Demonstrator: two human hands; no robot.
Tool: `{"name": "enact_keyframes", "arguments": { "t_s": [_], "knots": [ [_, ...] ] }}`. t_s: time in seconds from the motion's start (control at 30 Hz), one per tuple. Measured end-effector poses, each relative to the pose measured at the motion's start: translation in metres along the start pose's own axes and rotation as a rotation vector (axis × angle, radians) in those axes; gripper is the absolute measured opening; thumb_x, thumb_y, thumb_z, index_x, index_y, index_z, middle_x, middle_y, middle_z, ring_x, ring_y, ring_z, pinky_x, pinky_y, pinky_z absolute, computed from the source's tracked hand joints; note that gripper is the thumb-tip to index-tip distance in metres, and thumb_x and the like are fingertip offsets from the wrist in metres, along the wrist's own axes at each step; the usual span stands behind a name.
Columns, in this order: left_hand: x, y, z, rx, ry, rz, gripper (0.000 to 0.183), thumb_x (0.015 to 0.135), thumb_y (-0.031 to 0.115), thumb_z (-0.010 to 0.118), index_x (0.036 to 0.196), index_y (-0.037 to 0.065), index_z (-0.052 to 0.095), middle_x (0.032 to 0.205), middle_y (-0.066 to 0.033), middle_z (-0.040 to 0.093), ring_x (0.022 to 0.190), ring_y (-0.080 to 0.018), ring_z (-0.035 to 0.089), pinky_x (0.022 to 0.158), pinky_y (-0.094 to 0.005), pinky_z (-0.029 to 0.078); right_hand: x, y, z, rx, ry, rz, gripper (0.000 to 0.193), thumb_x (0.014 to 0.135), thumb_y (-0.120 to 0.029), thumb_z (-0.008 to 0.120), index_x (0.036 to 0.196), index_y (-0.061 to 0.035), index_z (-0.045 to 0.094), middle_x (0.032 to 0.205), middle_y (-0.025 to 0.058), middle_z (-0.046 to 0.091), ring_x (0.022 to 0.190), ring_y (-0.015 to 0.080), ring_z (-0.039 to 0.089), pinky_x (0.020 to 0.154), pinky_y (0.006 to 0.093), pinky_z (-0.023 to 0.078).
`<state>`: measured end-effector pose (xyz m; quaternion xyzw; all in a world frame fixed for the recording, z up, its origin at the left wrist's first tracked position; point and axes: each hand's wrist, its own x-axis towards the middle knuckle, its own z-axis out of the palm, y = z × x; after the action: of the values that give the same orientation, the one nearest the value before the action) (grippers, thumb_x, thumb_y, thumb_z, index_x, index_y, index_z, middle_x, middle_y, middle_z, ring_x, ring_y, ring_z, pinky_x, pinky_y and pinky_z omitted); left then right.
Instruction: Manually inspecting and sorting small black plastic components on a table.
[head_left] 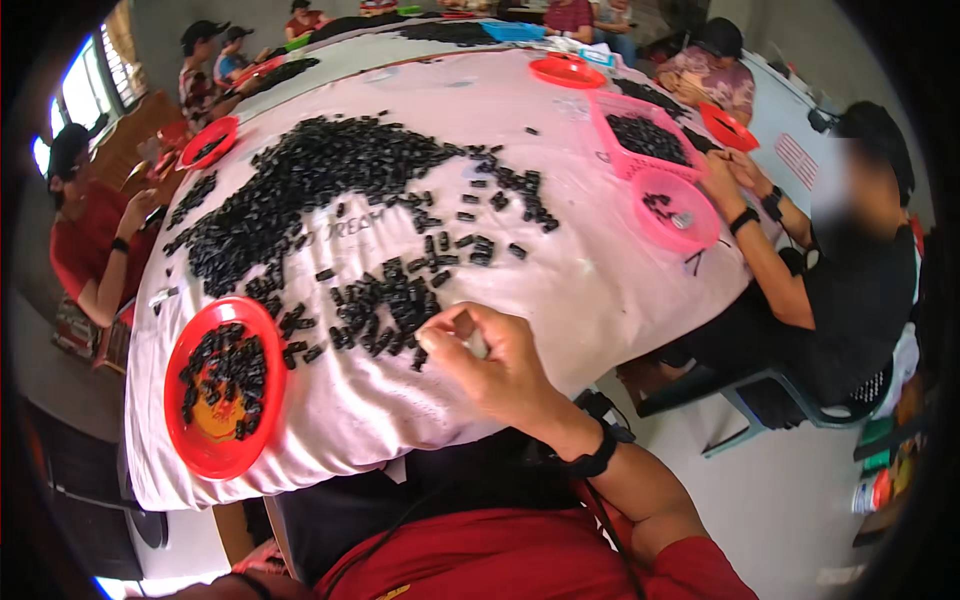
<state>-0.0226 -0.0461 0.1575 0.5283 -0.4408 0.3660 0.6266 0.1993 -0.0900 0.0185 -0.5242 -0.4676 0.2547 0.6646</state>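
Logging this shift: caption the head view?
Right hand by small black pieces on a pale pink tablecloth; more in a red plate.

Black pieces point(310, 175), red plate point(215, 460)

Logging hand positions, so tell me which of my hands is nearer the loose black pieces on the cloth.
Right. Your right hand is over the cloth, at the near-right edge of the loose black pieces; your left hand does not show above the cloth.

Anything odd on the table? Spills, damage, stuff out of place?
Nothing looks plainly damaged or spilled. Mildly untidy: one small black piece lies alone, apart from the main heap, and the pale pink cloth is creased on its near side, right of the red plate.
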Motion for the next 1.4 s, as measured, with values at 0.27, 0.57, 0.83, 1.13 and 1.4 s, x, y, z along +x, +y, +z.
{"name": "enact_keyframes", "arguments": {
  "t_s": [0.27, 0.57, 0.83, 1.13, 1.4],
  "knots": [
    [-0.068, -0.066, -0.072, 0.449, 0.869, -0.962, 0.032, 0.099, 0.029, 0.05, 0.112, 0.002, 0.059, 0.094, -0.0061, 0.064, 0.079, -0.0127, 0.058, 0.073, -0.0255, 0.047, -0.001, -0.001, -0.005, -0.015, -0.026, -0.026, 0.016, 0.092, -0.016, 0.065, 0.091, -0.0006, 0.066, 0.073, -0.0022, 0.06, 0.069, 0.004, 0.052, 0.063, 0.0207, 0.043],
    [-0.111, -0.099, -0.076, -0.217, 0.907, -0.991, 0.02, 0.093, 0.012, 0.062, 0.111, 0.003, 0.059, 0.094, -0.0027, 0.064, 0.08, -0.0119, 0.063, 0.07, -0.0226, 0.051, -0.004, -0.001, 0.006, 0.054, -0.098, -0.075, 0.014, 0.094, -0.01, 0.06, 0.095, 0.0035, 0.064, 0.073, 0.0023, 0.063, 0.07, 0.0066, 0.059, 0.061, 0.0216, 0.046],
    [-0.108, -0.101, -0.07, -0.378, 0.997, -1.01, 0.02, 0.093, 0.011, 0.063, 0.111, 0.004, 0.058, 0.091, -0.0027, 0.063, 0.078, -0.0111, 0.061, 0.069, -0.023, 0.05, -0.006, 0.001, 0.004, 0.021, -0.08, -0.1, 0.014, 0.093, -0.011, 0.062, 0.098, 0.0013, 0.066, 0.071, 0.0002, 0.062, 0.067, 0.0031, 0.056, 0.059, 0.0189, 0.044],
    [-0.107, -0.099, -0.072, -0.335, 0.971, -0.973, 0.017, 0.091, 0.009, 0.065, 0.106, 0.005, 0.06, 0.087, -0.0016, 0.062, 0.076, -0.011, 0.058, 0.069, -0.023, 0.048, -0.004, -0.002, 0.0, -0.08, -0.13, -0.133, 0.019, 0.087, -0.013, 0.071, 0.101, -0.0011, 0.067, 0.074, 0.0003, 0.063, 0.06, 0.0011, 0.047, 0.054, 0.0185, 0.039],
    [-0.109, -0.099, -0.07, -0.312, 0.953, -0.992, 0.017, 0.09, 0.009, 0.066, 0.105, 0.005, 0.06, 0.086, -0.0006, 0.062, 0.074, -0.0104, 0.058, 0.069, -0.0225, 0.049, -0.005, 0.006, -0.002, 0.07, -0.143, -0.069, 0.011, 0.092, -0.01, 0.065, 0.097, -0.0006, 0.067, 0.077, 0.0018, 0.065, 0.065, 0.0028, 0.051, 0.057, 0.0199, 0.041]
  ]
}}
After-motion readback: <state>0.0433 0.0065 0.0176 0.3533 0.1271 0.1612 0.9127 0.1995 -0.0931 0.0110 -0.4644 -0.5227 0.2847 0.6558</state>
